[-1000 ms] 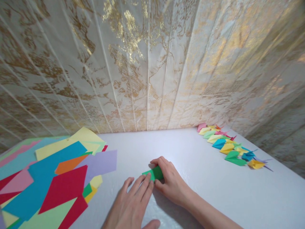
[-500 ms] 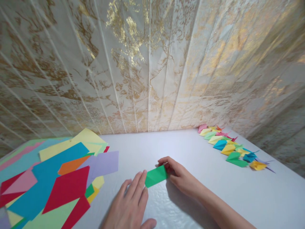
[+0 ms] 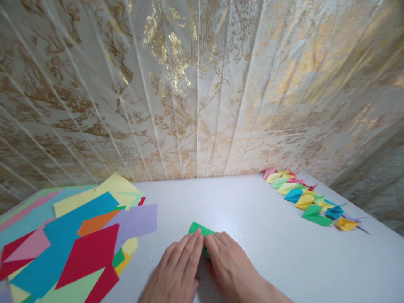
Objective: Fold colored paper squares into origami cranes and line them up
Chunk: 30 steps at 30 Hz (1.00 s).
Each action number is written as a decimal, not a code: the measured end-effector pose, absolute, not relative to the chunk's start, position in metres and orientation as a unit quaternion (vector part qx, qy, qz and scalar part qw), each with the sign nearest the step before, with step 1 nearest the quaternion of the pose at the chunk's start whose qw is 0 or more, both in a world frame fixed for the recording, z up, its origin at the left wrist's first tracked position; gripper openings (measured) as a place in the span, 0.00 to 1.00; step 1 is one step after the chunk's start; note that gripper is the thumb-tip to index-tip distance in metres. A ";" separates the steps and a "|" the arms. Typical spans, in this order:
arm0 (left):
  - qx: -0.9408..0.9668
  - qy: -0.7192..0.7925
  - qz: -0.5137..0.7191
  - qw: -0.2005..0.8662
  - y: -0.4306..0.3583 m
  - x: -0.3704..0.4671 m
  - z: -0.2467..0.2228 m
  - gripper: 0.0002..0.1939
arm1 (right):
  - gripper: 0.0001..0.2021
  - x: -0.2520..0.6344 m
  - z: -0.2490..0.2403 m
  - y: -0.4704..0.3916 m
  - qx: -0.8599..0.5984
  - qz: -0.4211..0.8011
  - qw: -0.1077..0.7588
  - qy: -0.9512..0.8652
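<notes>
A folded piece of green paper [image 3: 199, 228] lies on the white table in front of me, mostly covered by my fingers. My left hand [image 3: 178, 265] rests with its fingers stretched out, the tips pressing on the paper's near side. Close beside it, my right hand [image 3: 232, 263] has its fingers bent and closed on the paper's right part. The tips of both hands nearly meet over the paper. How the paper's hidden side is folded I cannot make out.
Loose coloured paper sheets, among them a red sheet [image 3: 90, 252] and a lavender sheet [image 3: 139, 221], overlap at the left. Rows of folded paper cranes, including a yellow crane [image 3: 346, 223], stand at the right. A gold-patterned curtain [image 3: 195, 105] hangs behind the white table [image 3: 268, 244].
My right hand has moved left and nearer to me, up against my left hand. The green paper has turned, and less of it shows.
</notes>
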<state>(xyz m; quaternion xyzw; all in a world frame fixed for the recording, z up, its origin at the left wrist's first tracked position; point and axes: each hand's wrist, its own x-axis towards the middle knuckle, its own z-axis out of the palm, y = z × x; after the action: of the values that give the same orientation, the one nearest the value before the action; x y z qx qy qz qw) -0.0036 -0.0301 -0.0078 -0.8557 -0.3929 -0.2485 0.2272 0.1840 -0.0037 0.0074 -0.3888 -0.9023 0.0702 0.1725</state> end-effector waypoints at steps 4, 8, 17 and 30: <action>-0.835 -0.391 -0.331 0.200 -0.028 0.000 -0.029 0.19 | 0.06 0.175 0.010 -0.009 -0.385 0.014 0.097 -0.918; -0.845 -0.385 -0.332 0.168 -0.031 -0.004 -0.028 0.23 | 0.13 0.184 0.027 -0.005 -0.324 0.088 0.070 -0.939; -0.893 -0.374 -0.210 0.136 -0.008 -0.029 0.003 0.23 | 0.27 0.224 0.053 0.025 -0.301 0.277 0.142 -0.901; -0.878 -0.401 -0.260 0.039 -0.022 -0.012 0.000 0.11 | 0.23 0.207 0.042 0.014 -0.351 0.208 0.112 -0.906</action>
<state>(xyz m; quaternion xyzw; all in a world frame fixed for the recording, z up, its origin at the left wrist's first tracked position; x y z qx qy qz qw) -0.0115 -0.0219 -0.0001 -0.8776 -0.4009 -0.2599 0.0386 0.2070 0.0137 0.0422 -0.3511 -0.9060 0.2080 0.1124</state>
